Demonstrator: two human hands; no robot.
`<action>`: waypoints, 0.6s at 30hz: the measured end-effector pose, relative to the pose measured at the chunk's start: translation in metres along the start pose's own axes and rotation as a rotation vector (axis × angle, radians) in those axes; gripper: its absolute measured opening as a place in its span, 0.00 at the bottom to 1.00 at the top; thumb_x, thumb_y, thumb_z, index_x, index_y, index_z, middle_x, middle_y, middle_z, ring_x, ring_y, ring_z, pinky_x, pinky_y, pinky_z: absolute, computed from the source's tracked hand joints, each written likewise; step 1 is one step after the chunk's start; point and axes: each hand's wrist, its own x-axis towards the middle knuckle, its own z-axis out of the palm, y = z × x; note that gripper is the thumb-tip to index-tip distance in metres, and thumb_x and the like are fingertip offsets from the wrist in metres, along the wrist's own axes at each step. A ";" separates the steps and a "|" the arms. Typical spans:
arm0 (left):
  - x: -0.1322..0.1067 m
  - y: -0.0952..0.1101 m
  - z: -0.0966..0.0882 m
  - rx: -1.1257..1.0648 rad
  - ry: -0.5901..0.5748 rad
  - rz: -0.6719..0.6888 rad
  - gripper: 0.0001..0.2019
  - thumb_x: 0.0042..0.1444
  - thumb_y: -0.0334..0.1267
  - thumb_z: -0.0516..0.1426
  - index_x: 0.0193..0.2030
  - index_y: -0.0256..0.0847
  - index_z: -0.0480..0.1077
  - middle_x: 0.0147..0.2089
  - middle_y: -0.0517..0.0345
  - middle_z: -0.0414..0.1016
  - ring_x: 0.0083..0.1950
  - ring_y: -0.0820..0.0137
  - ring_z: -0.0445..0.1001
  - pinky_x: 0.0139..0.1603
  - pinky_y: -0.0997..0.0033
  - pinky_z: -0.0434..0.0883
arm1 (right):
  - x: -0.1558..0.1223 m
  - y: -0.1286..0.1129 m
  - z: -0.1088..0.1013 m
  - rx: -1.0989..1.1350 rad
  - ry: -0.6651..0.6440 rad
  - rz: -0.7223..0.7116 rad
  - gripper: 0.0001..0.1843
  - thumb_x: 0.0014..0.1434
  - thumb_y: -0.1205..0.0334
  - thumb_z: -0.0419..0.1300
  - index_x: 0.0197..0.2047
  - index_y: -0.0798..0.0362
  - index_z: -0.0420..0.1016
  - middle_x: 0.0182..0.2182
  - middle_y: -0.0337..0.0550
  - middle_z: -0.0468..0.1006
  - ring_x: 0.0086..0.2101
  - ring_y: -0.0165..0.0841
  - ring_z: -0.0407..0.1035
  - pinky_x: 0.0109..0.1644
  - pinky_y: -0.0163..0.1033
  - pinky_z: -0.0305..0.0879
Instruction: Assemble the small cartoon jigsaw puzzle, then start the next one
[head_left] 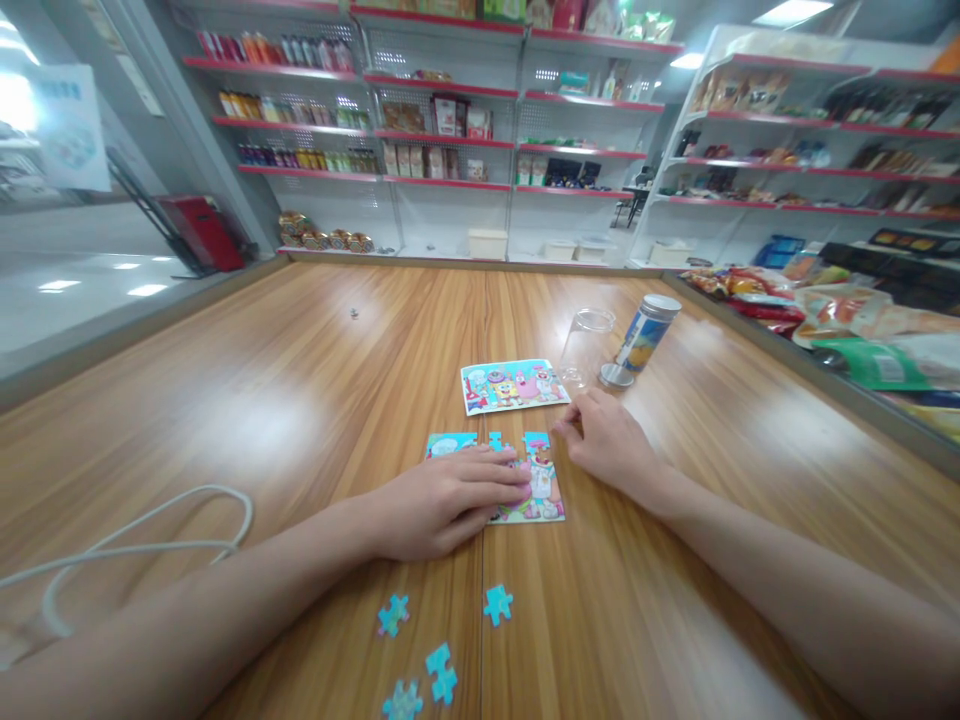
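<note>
A partly assembled jigsaw puzzle (553, 500) with cartoon figures lies flat on the table, with gaps along its far edge. My left hand (450, 495) rests palm down over its left and middle part, fingers stretched out, hiding much of the picture. Just right of the puzzle's far corner is my right hand (604, 440), its fingers curled in; whether anything is in them is hidden. Several loose blue puzzle pieces (498, 604) lie nearer to me. Beyond the puzzle is a picture card (514, 387) showing similar cartoon figures.
Behind my right hand stand a clear plastic cup (589, 345) and a tilted can (649, 330), with a metal lid (616, 375) by its base. A white cable (150, 547) loops at left. Packaged snacks (862, 320) fill the right side. Stocked shelves (442, 140) line the back.
</note>
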 end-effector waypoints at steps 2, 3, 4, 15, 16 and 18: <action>0.000 0.000 0.000 0.006 -0.010 -0.006 0.24 0.66 0.28 0.52 0.68 0.41 0.65 0.67 0.52 0.70 0.72 0.63 0.63 0.75 0.56 0.61 | 0.000 -0.001 -0.001 -0.005 -0.013 0.001 0.06 0.61 0.63 0.61 0.32 0.53 0.71 0.35 0.49 0.76 0.38 0.40 0.71 0.43 0.43 0.64; -0.001 0.001 0.000 0.009 -0.014 -0.013 0.24 0.66 0.28 0.52 0.68 0.41 0.65 0.67 0.52 0.69 0.72 0.63 0.63 0.75 0.55 0.61 | 0.001 -0.002 -0.001 -0.004 -0.021 -0.003 0.06 0.61 0.64 0.61 0.32 0.53 0.71 0.35 0.48 0.76 0.37 0.40 0.71 0.43 0.43 0.64; -0.001 0.001 0.000 0.011 -0.018 -0.019 0.24 0.66 0.28 0.52 0.68 0.41 0.64 0.68 0.52 0.69 0.72 0.63 0.63 0.75 0.55 0.62 | 0.001 -0.003 -0.001 -0.004 -0.029 -0.009 0.06 0.61 0.64 0.60 0.31 0.53 0.71 0.35 0.48 0.76 0.37 0.40 0.71 0.43 0.43 0.64; 0.001 -0.001 -0.001 0.006 0.006 0.017 0.23 0.66 0.29 0.53 0.67 0.40 0.66 0.66 0.48 0.71 0.73 0.59 0.62 0.72 0.50 0.66 | -0.005 -0.006 -0.007 -0.110 -0.082 0.096 0.07 0.65 0.60 0.58 0.37 0.54 0.72 0.39 0.55 0.76 0.41 0.45 0.73 0.44 0.46 0.64; 0.001 -0.001 -0.001 0.001 0.007 0.018 0.23 0.66 0.29 0.53 0.67 0.40 0.66 0.65 0.48 0.72 0.72 0.58 0.62 0.71 0.49 0.66 | -0.005 -0.006 -0.007 -0.105 -0.089 0.090 0.07 0.65 0.60 0.58 0.37 0.54 0.72 0.39 0.55 0.76 0.41 0.46 0.73 0.44 0.46 0.64; 0.001 0.000 -0.001 -0.017 0.014 0.011 0.23 0.66 0.29 0.52 0.67 0.41 0.66 0.65 0.48 0.71 0.73 0.59 0.61 0.72 0.50 0.66 | -0.005 -0.004 -0.005 -0.087 -0.080 0.073 0.05 0.65 0.62 0.58 0.38 0.54 0.71 0.39 0.55 0.76 0.41 0.46 0.72 0.44 0.46 0.64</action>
